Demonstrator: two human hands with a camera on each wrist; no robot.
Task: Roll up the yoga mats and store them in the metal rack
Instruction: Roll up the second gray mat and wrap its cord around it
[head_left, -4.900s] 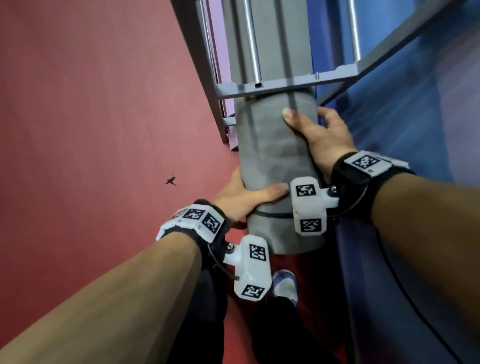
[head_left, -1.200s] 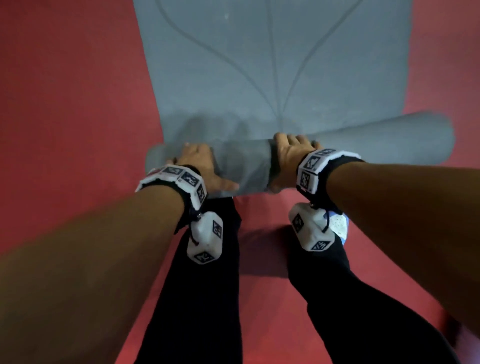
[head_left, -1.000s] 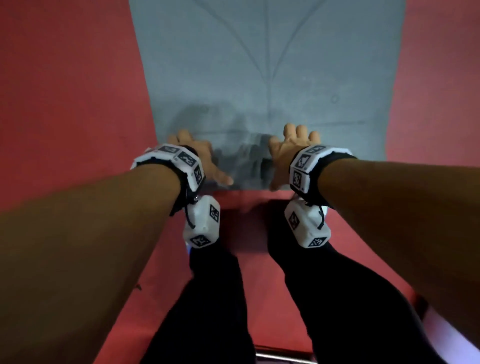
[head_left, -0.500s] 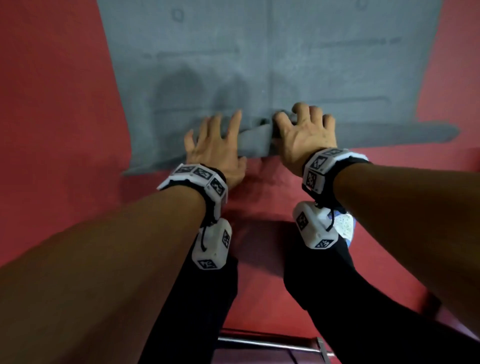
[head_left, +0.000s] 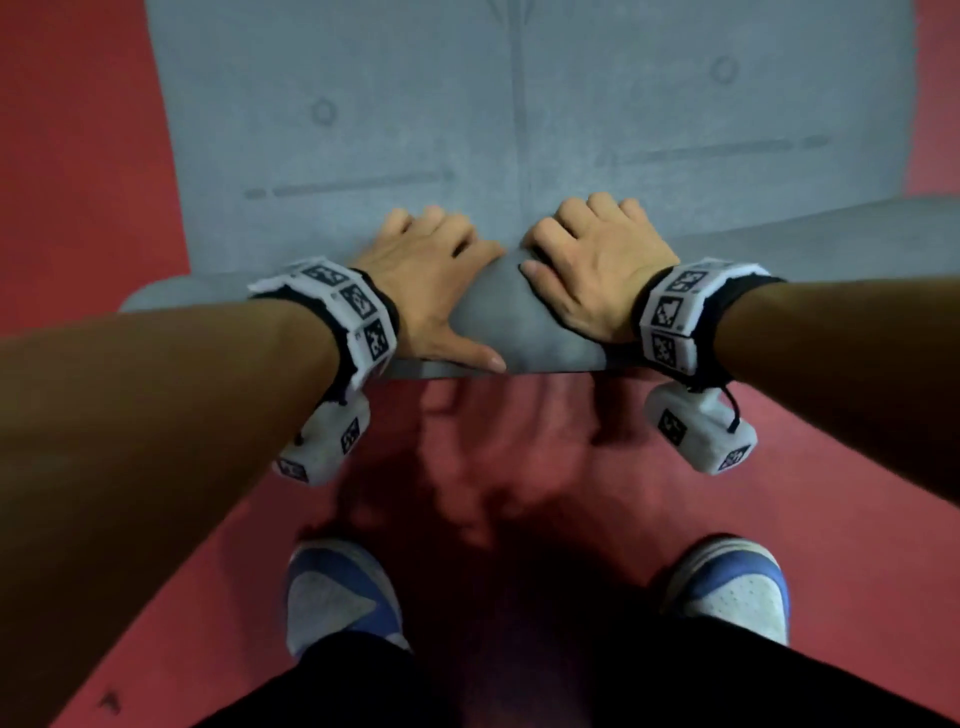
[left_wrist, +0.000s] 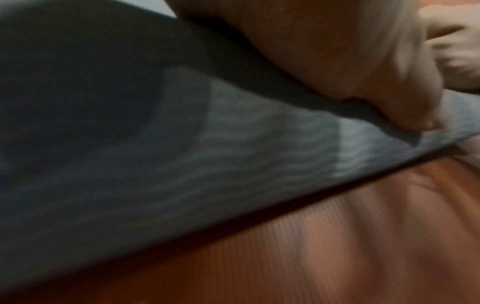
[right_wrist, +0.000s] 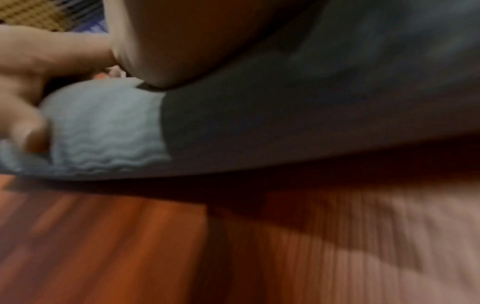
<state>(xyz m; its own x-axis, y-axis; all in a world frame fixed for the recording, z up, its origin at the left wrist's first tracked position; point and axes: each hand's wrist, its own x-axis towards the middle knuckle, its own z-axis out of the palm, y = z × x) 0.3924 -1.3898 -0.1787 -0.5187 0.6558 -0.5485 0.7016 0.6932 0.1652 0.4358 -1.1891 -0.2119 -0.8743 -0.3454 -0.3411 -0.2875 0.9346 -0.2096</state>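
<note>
A grey mat lies flat on the red floor, stretching away from the person, with its near end turned over into a low roll that runs across the view from left to right. Both hands rest on top of this roll near its middle, side by side and close together. The left hand lies palm down with its fingers bent over the far side of the roll and its thumb stretched along the near face toward the roll's lower edge. The right hand sits just beside it, its fingers curled over the far side and its thumb pointing inward across the top of the roll. The fingers of each hand lie close together, not spread. In the left wrist view the thumb presses on the rippled grey surface, with the ribbed red floor below; the picture is blurred. The right wrist view shows the same grey surface under the heel of the hand, also blurred. Marker bands wrap both wrists. Two blue and white shoes stand on the floor well short of the roll.
</note>
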